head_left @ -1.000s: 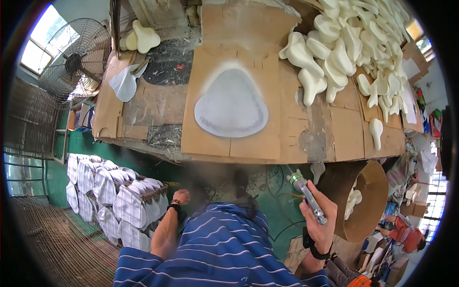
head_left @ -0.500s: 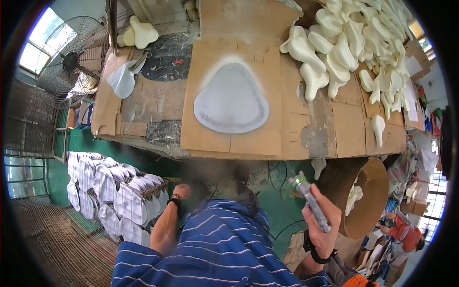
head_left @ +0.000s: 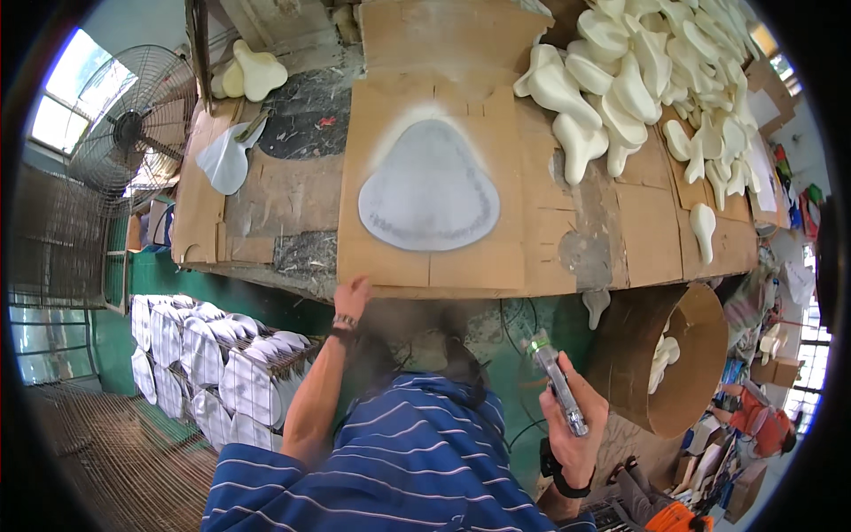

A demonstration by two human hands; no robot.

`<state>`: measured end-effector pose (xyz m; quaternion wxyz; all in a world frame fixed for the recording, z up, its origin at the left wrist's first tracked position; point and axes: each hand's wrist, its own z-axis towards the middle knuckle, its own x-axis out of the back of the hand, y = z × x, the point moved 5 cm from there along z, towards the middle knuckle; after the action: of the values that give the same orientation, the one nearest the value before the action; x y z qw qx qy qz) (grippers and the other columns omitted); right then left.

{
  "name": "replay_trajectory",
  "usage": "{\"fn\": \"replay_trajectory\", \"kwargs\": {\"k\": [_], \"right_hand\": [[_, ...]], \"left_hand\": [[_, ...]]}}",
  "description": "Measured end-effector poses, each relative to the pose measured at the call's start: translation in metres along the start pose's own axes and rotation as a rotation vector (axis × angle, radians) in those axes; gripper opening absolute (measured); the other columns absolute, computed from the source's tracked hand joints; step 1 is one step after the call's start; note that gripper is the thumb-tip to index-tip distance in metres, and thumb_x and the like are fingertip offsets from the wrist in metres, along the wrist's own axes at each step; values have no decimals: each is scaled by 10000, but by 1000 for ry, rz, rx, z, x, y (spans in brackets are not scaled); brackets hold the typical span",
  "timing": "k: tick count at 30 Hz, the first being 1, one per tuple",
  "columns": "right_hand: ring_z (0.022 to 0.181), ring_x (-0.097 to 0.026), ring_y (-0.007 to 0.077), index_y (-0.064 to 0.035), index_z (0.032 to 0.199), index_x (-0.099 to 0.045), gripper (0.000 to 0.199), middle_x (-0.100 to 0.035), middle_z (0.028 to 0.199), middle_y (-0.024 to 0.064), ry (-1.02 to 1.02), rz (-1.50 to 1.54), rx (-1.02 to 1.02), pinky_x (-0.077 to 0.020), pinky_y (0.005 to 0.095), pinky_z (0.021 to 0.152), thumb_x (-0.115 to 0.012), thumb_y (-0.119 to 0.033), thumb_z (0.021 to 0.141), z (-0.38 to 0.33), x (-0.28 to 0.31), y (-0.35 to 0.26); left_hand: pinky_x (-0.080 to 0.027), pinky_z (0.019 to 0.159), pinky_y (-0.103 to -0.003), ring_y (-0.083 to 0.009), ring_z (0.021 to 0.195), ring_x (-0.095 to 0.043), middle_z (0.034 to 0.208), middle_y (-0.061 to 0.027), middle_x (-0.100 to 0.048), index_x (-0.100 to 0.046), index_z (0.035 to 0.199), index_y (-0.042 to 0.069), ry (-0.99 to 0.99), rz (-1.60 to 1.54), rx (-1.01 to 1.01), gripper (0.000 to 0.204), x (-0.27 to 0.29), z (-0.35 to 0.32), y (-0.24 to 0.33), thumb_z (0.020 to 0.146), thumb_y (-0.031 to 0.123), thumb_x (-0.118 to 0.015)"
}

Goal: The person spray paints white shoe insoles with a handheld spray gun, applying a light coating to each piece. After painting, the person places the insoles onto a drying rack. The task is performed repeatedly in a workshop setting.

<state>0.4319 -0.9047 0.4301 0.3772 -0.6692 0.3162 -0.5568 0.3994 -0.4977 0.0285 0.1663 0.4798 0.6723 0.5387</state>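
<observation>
A broad worktable covered in patched brown cardboard (head_left: 643,226) spans the upper frame, a heap of glossy cream, saddle-shaped pieces (head_left: 654,55) crowding its upper right; stray spray could speckle the nearest ones. At lower left, a wire rack (head_left: 297,353) stands packed with thin white rounded panels (head_left: 251,390), close enough that a swinging left elbow might snag it. A brown cardboard drum (head_left: 625,355) lies on its side at right of centre, cream pieces inside.

Upper centre, a grey-white, rounded-triangular flat panel (head_left: 429,191) lies on a tan cardboard sheet (head_left: 408,270), a pale halo around its top. If its coat is wet, a dragged finger would likely smear it. The bare left hand (head_left: 354,294), fingers loosely bent, nears the sheet's lower-left corner; whether it touches or grips cannot be told. At lower right, the right hand (head_left: 576,412) is wrapped around a silver metal spray gun with a green collar (head_left: 557,383), nozzle angled up and left: an early squeeze could coat the other hand.
</observation>
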Motion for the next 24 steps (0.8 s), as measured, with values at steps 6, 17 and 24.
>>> {"fn": "replay_trajectory", "kwargs": {"k": [6,17,24], "right_hand": [[720,-579,155,33,1240,-583,480,-631,842,112,-43,-104,-46,-467,263,681,-672,7,769,-13,22,1],[678,-591,191,40,1225,-586,507,-642,829,144,-145,-11,139,-456,272,630,-721,5,737,2,15,-21],[684,-578,183,25,1241,-580,490,-630,811,125,-150,-47,140,-455,272,635,-706,-9,768,18,13,-20]], "left_hand": [[-515,727,-411,-283,788,-650,830,-98,-669,-662,1078,138,275,376,-133,326,-42,83,79,780,259,-712],[-512,770,-448,-335,923,-635,973,-112,-657,-622,996,148,385,700,-7,334,-49,85,104,706,231,-764],[-515,761,-441,-327,911,-640,951,-111,-661,-627,975,143,344,730,6,329,-51,86,119,683,208,-765]]}}
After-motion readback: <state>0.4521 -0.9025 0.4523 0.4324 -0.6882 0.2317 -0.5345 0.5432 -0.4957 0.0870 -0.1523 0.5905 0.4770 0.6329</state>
